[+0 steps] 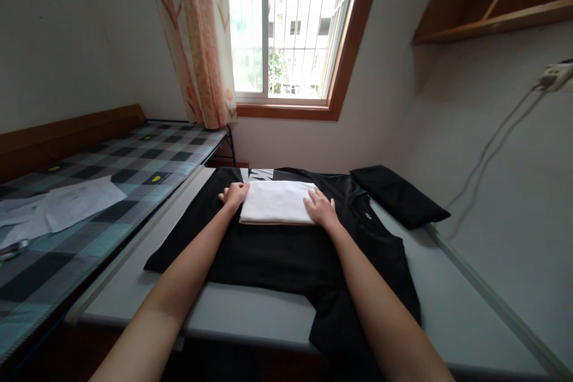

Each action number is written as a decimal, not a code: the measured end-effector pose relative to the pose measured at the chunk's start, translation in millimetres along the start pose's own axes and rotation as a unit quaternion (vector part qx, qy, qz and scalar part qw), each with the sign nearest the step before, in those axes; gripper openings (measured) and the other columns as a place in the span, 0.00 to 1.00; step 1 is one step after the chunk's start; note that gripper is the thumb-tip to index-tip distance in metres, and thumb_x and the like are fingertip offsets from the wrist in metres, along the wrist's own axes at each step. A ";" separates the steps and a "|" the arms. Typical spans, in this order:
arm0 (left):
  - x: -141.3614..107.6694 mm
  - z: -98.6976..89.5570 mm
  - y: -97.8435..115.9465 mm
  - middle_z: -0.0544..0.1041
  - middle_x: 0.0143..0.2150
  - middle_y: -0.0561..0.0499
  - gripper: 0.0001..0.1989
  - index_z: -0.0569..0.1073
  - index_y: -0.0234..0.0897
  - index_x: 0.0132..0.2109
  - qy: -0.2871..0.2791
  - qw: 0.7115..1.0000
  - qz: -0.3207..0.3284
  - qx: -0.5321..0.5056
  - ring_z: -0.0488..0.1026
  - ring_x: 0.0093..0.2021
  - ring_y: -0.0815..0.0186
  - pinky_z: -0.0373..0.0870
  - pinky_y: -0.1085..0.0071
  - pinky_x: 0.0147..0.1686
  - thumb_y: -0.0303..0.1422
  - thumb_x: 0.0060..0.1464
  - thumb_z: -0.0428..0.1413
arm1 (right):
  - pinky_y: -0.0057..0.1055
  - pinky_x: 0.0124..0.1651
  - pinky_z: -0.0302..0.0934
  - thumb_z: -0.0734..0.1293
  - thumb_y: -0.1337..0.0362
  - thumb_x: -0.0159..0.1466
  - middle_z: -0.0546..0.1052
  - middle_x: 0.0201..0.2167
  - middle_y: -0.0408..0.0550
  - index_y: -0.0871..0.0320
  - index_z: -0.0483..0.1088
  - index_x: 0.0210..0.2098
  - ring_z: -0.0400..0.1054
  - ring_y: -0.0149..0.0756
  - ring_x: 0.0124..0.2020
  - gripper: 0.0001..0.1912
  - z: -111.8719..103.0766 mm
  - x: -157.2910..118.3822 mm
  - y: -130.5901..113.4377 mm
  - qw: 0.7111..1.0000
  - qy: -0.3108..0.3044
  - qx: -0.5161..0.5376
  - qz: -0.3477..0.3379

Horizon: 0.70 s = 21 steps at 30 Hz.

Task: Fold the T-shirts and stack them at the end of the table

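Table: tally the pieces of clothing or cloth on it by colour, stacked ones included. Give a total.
Black: 2 (spread-out shirt, folded black cloth)
White: 1 (folded white cloth, lying on the shirt)
Total: 3

Left hand [234, 194], right hand [321, 208] touching folded white cloth [277, 203] — likely clothing — atop black T-shirt [268, 258]

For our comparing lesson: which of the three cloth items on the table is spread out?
The black shirt beneath the white cloth; that cloth and the smaller black bundle are folded.
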<state>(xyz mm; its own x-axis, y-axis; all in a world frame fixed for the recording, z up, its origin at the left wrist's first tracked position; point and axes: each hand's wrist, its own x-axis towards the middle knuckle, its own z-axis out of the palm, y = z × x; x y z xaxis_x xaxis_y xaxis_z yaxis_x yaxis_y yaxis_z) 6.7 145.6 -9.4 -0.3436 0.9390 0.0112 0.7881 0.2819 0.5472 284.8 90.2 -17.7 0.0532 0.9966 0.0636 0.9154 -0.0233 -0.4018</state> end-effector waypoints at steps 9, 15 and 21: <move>2.8 7.0 -8.1 0.82 0.44 0.49 0.14 0.78 0.43 0.37 0.017 0.993 0.062 -0.104 0.75 0.50 0.53 0.58 0.57 0.55 0.46 0.56 0.53 | 0.55 0.68 0.37 0.51 0.52 0.70 0.49 0.72 0.51 0.56 0.57 0.67 0.46 0.47 0.69 0.30 -1.3 -0.4 -1.1 1.000 -0.010 -0.018 0.003; 4.2 6.3 -8.3 0.82 0.41 0.48 0.14 0.77 0.41 0.33 0.027 0.989 0.052 -0.138 0.76 0.46 0.54 0.60 0.58 0.54 0.45 0.55 0.54 | 0.54 0.68 0.37 0.51 0.52 0.69 0.49 0.72 0.50 0.55 0.57 0.67 0.46 0.47 0.69 0.30 -1.7 -0.7 -1.2 1.000 -0.012 -0.027 0.006; 8.6 1.2 -6.7 0.81 0.33 0.48 0.23 0.73 0.39 0.24 -0.033 0.993 0.061 -0.092 0.76 0.43 0.53 0.59 0.55 0.54 0.49 0.58 0.49 | 0.55 0.68 0.36 0.51 0.52 0.69 0.49 0.72 0.51 0.57 0.57 0.67 0.46 0.47 0.69 0.30 -0.5 0.5 -0.7 1.000 -0.010 -0.016 0.006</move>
<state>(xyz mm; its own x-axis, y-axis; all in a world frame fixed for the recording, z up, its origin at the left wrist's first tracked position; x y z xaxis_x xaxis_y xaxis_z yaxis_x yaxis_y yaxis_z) -0.9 152.1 -14.0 -0.2122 0.9766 0.0358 0.7134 0.1298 0.6886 284.3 90.7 -16.9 0.0575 0.9975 0.0404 0.9271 -0.0383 -0.3729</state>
